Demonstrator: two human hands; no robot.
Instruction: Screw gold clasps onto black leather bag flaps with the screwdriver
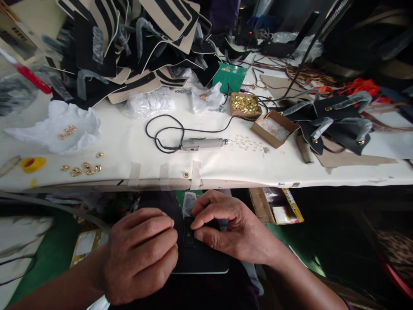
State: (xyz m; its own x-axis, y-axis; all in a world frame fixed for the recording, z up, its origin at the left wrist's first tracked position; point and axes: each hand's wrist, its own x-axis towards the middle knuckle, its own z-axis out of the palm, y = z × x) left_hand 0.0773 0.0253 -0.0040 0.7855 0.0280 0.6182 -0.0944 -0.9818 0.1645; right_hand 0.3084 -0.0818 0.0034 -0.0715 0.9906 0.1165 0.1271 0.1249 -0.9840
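A black flat panel [206,258] with a pale lower edge lies over my lap, below the table's edge. On it is a black strap tab [189,234] with a small mark, its upper end wrapped in clear plastic [189,202]. My left hand [142,249] is closed beside the tab's left side, fingers curled; whatever is inside them is hidden. From the right, my right hand [226,228] brings thumb and index finger close together at the tab's right edge. Anything between these fingertips is too small to make out.
A grey electric screwdriver [203,144] lies on the white table [122,129] beside scattered small fasteners [248,143]. Behind are a box of gold pieces [245,104] and an open carton [274,128]. Gold hardware [85,168] sits left; black panels [129,51] are piled at the back.
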